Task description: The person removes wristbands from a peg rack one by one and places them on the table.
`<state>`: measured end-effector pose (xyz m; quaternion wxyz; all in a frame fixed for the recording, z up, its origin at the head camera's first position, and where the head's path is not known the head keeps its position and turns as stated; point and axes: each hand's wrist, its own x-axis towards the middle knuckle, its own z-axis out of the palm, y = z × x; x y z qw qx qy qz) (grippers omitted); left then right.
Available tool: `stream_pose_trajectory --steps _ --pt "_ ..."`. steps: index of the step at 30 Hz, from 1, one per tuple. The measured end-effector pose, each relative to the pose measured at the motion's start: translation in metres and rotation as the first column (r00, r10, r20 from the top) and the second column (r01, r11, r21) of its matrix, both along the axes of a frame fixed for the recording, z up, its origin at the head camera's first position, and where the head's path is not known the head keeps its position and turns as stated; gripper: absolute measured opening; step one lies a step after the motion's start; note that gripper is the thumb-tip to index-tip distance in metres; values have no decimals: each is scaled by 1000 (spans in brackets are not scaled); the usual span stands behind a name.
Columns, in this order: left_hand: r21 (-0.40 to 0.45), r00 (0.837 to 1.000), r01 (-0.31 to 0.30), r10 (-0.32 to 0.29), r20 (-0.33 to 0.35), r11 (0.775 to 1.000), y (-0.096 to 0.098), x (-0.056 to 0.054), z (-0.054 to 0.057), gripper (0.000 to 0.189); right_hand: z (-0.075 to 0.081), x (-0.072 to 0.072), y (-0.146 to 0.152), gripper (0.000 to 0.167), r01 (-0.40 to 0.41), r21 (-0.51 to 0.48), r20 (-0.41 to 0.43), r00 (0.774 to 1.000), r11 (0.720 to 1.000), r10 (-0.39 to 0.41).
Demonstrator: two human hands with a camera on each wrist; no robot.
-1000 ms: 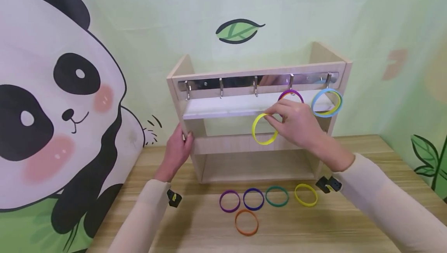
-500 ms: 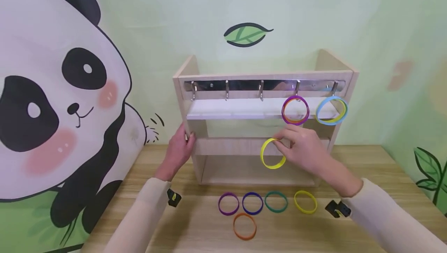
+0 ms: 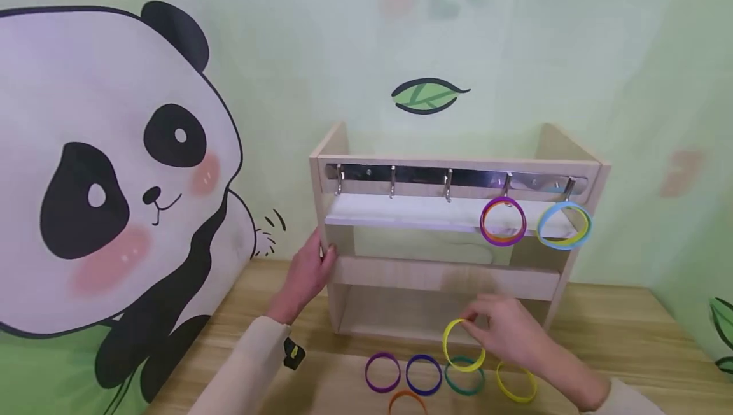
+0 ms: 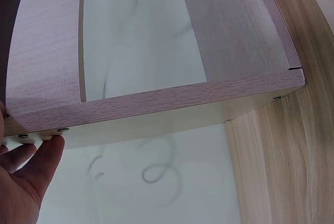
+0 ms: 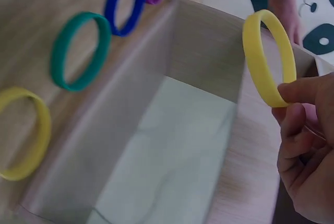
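Note:
My right hand (image 3: 506, 326) pinches a yellow silicone wristband (image 3: 446, 342) between thumb and fingertips. The band hangs in front of the shelf's lower compartment, overlapping a teal wristband (image 3: 465, 394) in the head view. In the right wrist view, the held yellow wristband (image 5: 254, 57) is apart from those on the table. My left hand (image 3: 306, 275) grips the left side panel of a small wooden shelf (image 3: 401, 272). Fingers (image 4: 49, 161) touch the panel's outer face in the left wrist view. A metal hook strip (image 3: 420, 174) runs across the shelf's top front.
Purple (image 3: 367, 373), blue (image 3: 424, 394), orange (image 3: 408, 393) and yellow (image 3: 506, 393) wristbands lie on the table (image 3: 607, 332). A purple wristband (image 3: 483, 224) with an orange one hangs on the fourth hook. On the rightmost hook hang light blue (image 3: 540, 227) and yellow wristbands.
My right hand has come down from the hooks towards the table, still pinching the yellow wristband. The left hand keeps its grip on the shelf. The head view has tilted upward.

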<state>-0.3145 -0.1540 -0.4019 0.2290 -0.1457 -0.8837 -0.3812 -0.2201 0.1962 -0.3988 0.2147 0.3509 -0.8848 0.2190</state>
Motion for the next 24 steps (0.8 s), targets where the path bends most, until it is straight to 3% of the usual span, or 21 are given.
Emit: stream_pose_trajectory --steps 5,11,20,24 --pt "16 1000 20 -20 23 1000 2 3 -3 39 -19 5 2 15 -76 10 108 991 997 74" --pt "-3 1000 5 -5 -17 1000 1 3 0 39 -43 6 1 15 -126 13 209 970 992 121" --pt "-13 1000 -18 18 -10 1000 -3 2 2 39 -69 4 -1 13 -143 -18 319 937 990 141" --pt "-21 1000 -8 7 -15 1000 2 1 0 37 -82 7 3 11 -129 -33 400 907 991 131"
